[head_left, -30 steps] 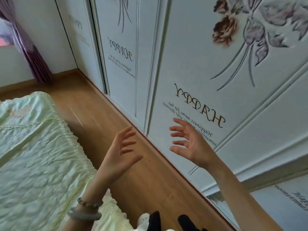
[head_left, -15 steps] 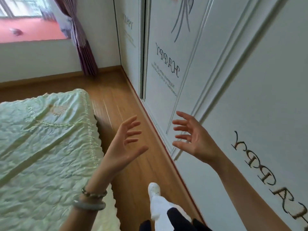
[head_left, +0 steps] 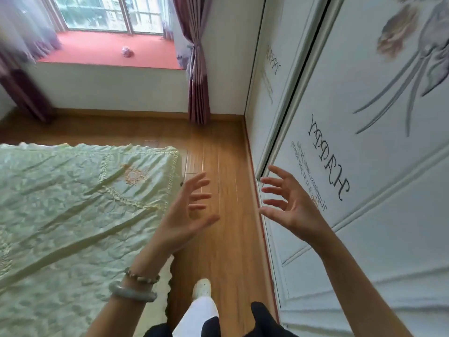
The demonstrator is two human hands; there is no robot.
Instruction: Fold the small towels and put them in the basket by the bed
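Status: no visible progress. Left hand (head_left: 184, 215) and right hand (head_left: 289, 203) are raised mid-frame, palms facing each other, apart. Each grip is wide open, fingers spread, holding nothing. No towels and no basket in view, so I can't say where they are. Bed (head_left: 73, 203) at 9 o'clock, wrinkled pale green cover. Wood floor (head_left: 218, 154) runs toward 12 o'clock between the bed and the wardrobe doors (head_left: 364, 227) at 3 o'clock. One foot (head_left: 201, 288) forward at 6 o'clock. Judgement: looks like walking or searching. Finding the towels, folding and basketing all remain.
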